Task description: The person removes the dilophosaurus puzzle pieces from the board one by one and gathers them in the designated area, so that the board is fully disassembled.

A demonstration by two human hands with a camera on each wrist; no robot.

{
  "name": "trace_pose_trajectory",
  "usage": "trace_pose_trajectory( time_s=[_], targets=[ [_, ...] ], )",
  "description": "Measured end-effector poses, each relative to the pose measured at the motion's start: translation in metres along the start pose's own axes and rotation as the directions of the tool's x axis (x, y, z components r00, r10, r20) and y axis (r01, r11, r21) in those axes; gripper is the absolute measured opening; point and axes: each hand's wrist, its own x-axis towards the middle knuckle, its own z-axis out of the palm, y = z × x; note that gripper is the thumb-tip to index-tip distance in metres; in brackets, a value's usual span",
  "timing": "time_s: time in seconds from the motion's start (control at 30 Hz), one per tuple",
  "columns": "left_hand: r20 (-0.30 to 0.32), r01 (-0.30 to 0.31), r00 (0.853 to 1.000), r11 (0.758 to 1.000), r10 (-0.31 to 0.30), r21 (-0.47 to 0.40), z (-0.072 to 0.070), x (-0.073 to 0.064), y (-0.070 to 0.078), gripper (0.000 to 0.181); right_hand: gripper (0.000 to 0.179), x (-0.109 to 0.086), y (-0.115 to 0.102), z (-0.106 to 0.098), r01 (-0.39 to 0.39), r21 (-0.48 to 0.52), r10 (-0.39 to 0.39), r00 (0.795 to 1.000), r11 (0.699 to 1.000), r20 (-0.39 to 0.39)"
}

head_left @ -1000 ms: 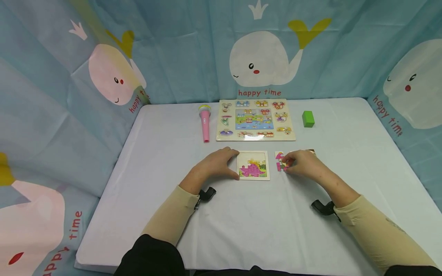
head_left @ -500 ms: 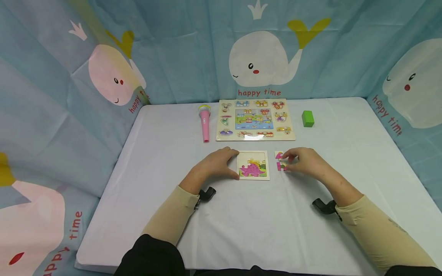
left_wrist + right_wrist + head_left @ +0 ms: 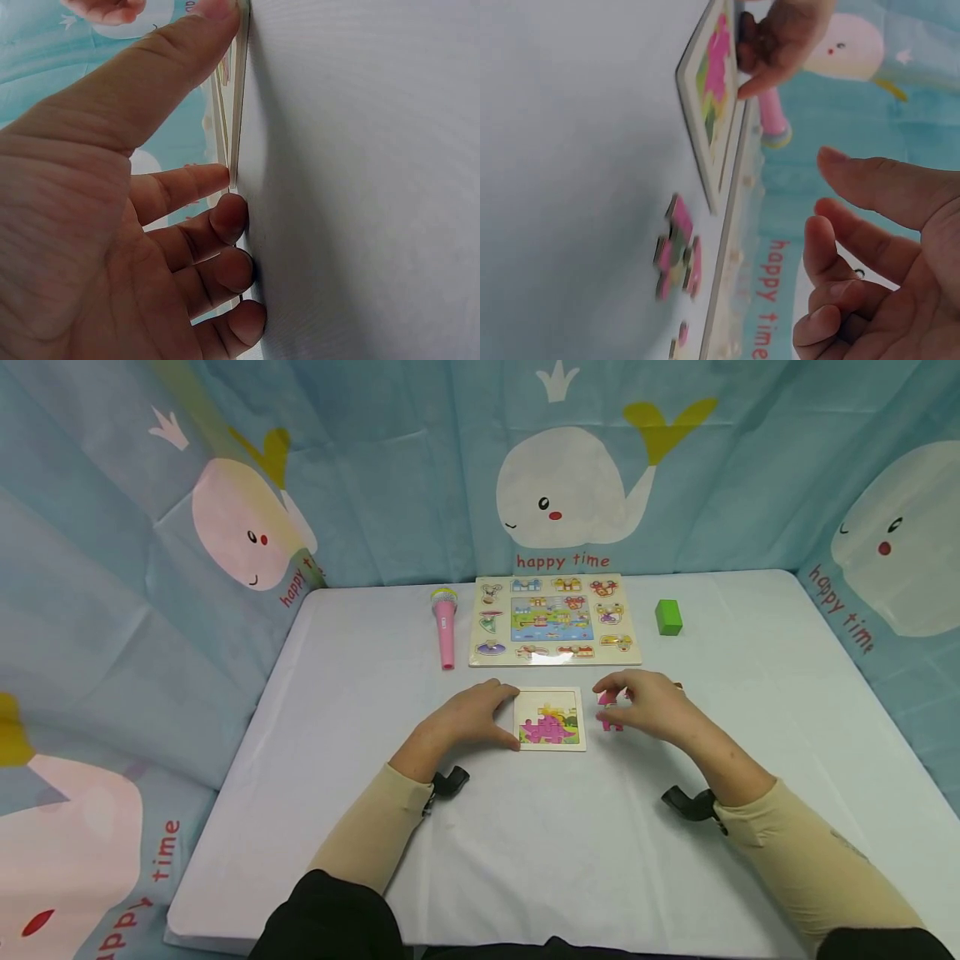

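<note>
A small square jigsaw puzzle board, partly filled with a pink dinosaur picture, lies flat on the table. My left hand is at its left edge; the thumb and index fingertip touch the rim near the two corners. Right of the board lie several loose jigsaw pieces, pink and green. My right hand hovers over them, thumb and index finger spread apart. In the right wrist view nothing shows between those fingers. The hand partly hides the pieces in the head view.
Behind the board stands a larger picture puzzle board. A pink toy microphone lies to its left and a green block to its right. One dark-edged piece shows past the right hand. A whale-print curtain encloses the table.
My right hand has lifted off the loose pieces and shifted left, its thumb and index finger spreading wider. The left hand and the puzzle board have stayed in place.
</note>
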Motion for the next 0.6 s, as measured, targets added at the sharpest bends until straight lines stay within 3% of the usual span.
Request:
trace_pose_trajectory(
  time_s=[0.3,0.6],
  targets=[
    [-0.002,-0.002,1.0,1.0,0.002,0.006,0.0,0.0,0.0,0.092,0.039,0.012,-0.014,0.016,0.011,0.078,-0.014,0.999,0.997,0.031],
    [-0.001,0.0,1.0,1.0,0.0,0.015,0.0,0.001,0.0,0.092,0.037,0.026,-0.027,0.038,-0.002,0.048,-0.001,0.998,0.999,0.061]
  ],
)
